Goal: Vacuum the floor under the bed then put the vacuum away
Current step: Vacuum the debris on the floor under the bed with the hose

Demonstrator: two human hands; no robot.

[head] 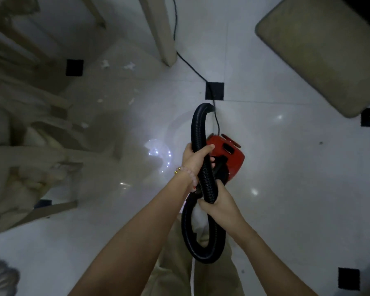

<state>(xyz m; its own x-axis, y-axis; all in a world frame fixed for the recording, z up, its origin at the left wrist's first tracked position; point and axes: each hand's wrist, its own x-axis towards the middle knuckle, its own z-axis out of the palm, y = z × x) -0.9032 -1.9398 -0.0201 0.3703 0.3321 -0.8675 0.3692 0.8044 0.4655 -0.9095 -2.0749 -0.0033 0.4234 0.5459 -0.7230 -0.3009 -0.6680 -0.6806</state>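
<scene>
A small red vacuum cleaner hangs above the white tiled floor in the middle of the view. Its black ribbed hose loops up above the body and down into a second loop near my legs. My left hand grips the hose just beside the red body. My right hand holds the same hose lower down. A black power cord runs from the vacuum across the floor to the top of the view. The wooden bed frame with slats fills the left side.
Scraps of white paper lie on the floor under the bed frame. A pale post stands at the top centre. A beige mat lies at the top right. Black inlay squares dot the glossy tiles.
</scene>
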